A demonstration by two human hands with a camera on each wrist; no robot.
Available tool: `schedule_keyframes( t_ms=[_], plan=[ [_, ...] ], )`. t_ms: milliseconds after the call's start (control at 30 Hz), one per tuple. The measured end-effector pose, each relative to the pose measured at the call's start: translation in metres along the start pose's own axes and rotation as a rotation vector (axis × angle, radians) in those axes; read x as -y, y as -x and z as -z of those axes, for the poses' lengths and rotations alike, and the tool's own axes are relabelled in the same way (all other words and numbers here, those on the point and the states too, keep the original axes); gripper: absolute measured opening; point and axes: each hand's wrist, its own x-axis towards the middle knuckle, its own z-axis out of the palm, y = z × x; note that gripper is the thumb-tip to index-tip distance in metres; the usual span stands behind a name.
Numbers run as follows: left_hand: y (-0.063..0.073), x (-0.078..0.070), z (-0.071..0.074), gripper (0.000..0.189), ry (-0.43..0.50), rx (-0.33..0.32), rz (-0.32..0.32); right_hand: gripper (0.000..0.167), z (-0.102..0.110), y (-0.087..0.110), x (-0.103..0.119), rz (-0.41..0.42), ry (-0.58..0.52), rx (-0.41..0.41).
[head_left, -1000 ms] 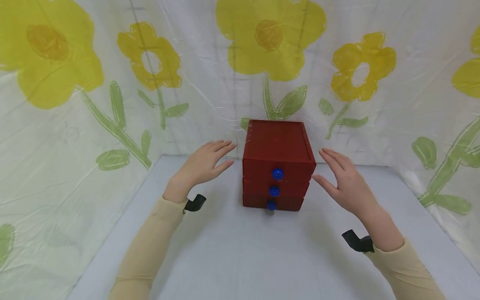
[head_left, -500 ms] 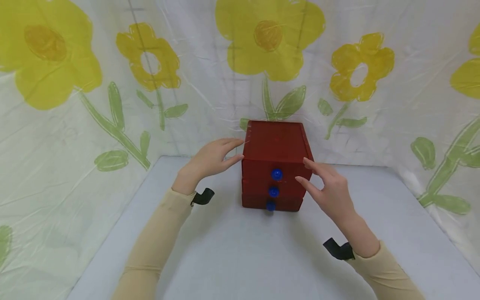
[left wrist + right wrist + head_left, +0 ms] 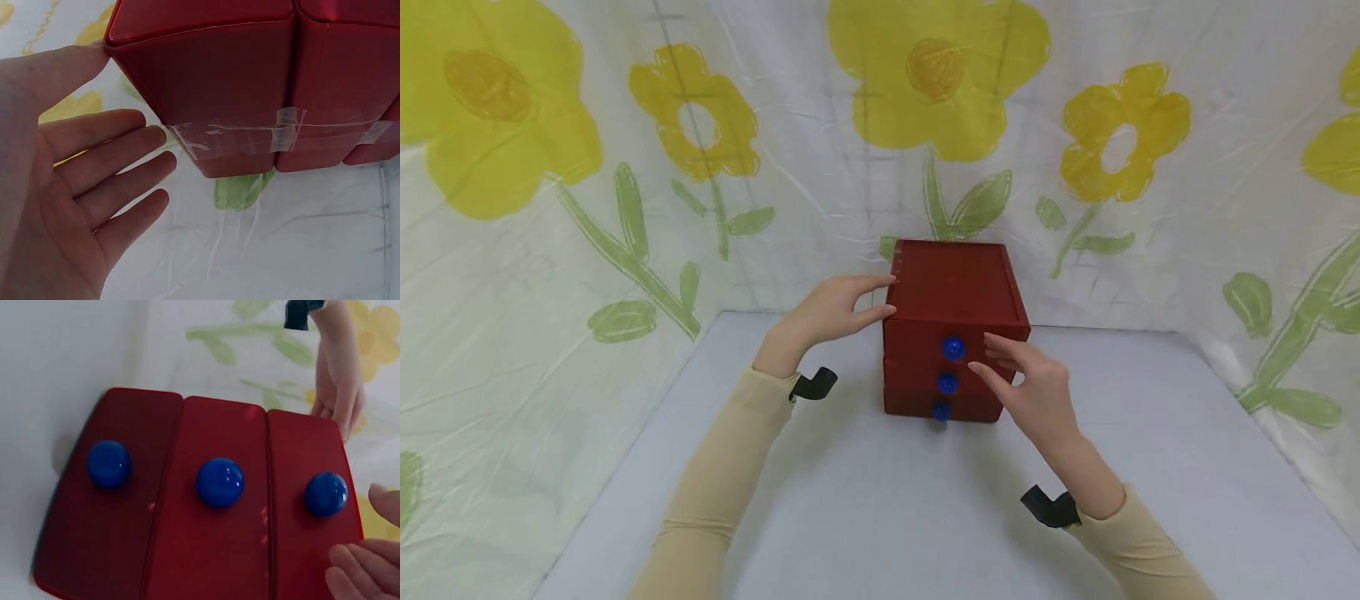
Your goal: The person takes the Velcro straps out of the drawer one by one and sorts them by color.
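A dark red box of three stacked drawers stands on the table, each front bearing a round blue knob. My left hand is at the box's top left edge, thumb tip right at the front corner and fingers spread along the side; the left wrist view shows clear tape across that side. In front of the top drawer hovers my right hand, thumb and fingers apart, just right of the top knob. Nothing is between its fingers. The middle knob and bottom knob are untouched.
The white table meets a hanging sheet printed with yellow flowers right behind the box. Black wrist mounts stick out inward from both beige sleeves.
My left hand has moved right to the box's top left edge. My right hand has moved left from beside the box to the top drawer's front, its fingers bending closer together. The box stays put.
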Motion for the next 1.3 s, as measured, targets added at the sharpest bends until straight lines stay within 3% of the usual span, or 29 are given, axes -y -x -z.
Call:
schedule_keyframes(
  t_ms=[600,1000,1300],
  plan=[
    [-0.005,0.005,0.003,0.065,0.227,0.075,0.14,0.035,-0.023,0.0,0.007,-0.139,-0.047,0.064],
    [-0.005,0.007,0.0,0.066,0.306,0.072,0.16,0.036,-0.034,-0.002,0.006,-0.21,-0.09,0.038],
    [-0.005,0.006,0.001,0.066,0.348,0.072,0.168,0.04,-0.044,-0.001,0.005,-0.256,-0.041,0.013]
  ],
)
